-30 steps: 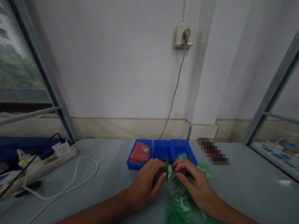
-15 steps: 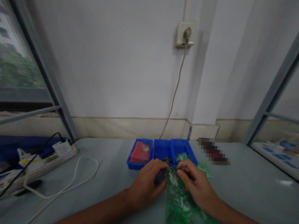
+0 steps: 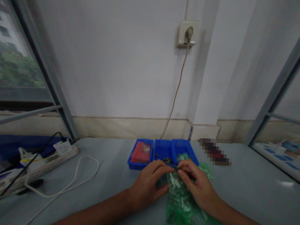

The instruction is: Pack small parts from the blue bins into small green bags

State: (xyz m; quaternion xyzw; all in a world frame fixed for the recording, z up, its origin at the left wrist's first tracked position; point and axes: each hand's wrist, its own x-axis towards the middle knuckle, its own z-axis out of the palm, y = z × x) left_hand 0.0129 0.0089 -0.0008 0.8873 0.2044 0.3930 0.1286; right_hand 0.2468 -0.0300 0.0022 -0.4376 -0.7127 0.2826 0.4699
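Observation:
A green see-through plastic bag (image 3: 179,200) with small pale and shiny pieces inside hangs down toward the near edge of the view. My right hand (image 3: 198,186) pinches its upper edge between thumb and fingers. My left hand (image 3: 150,180) curves round to the bag's top left corner, its fingertips gripping the edge while the thumb sits lower, apart from the index finger. Just beyond my hands stand three joined blue bins: the left bin (image 3: 130,158) holds red packets (image 3: 140,152), the middle bin (image 3: 163,147) small metal parts (image 3: 166,160), the right bin (image 3: 182,146) a green packet (image 3: 182,157).
Another green packet (image 3: 206,169) lies right of the bins, near a pixelated patch. At left are a power strip (image 3: 63,158) with plugs and a looped white cable (image 3: 98,165). Grey metal posts (image 3: 65,118) flank the grey tabletop (image 3: 248,189), with a wall behind.
My left fingertips have shifted slightly right along the bag's top edge, toward my right fingers. The right hand keeps its pinch, and the bins stay where they were.

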